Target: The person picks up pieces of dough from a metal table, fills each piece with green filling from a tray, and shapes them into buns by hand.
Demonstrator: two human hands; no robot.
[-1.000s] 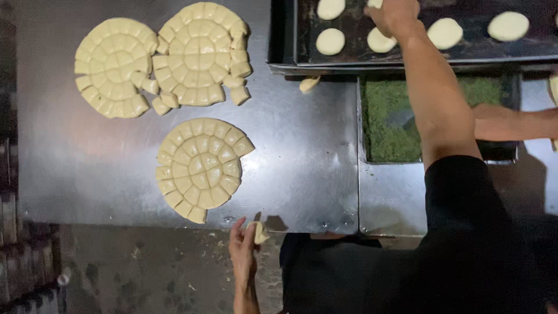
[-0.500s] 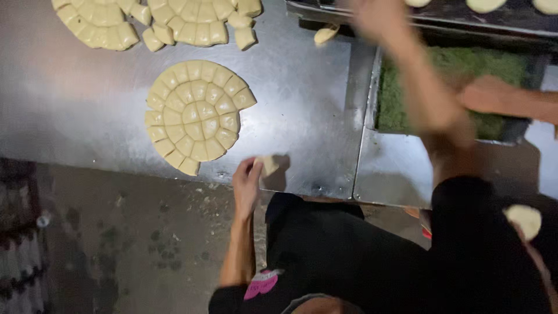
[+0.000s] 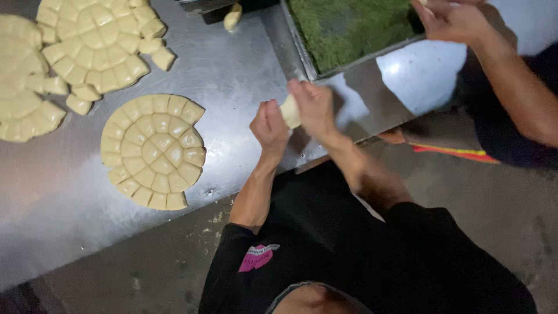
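Note:
A small piece of pale dough is pressed between my two hands above the steel table's front edge. My left hand holds it from the left and my right hand from the right. To the left of my hands lies a round dough disc scored into many small pieces, with a notch missing at its upper right edge. Two more scored discs, one with loose pieces around it and another at the frame edge, lie at the far left.
A metal tray filled with green crumbs stands at the far side, right of centre. Another person's hand reaches over its right end. One loose dough piece lies near the top edge. Bare floor is at lower right.
My right hand came back from the far trays and joined my left hand on the dough piece. The left hand lifted the piece from the table edge. The view swung left.

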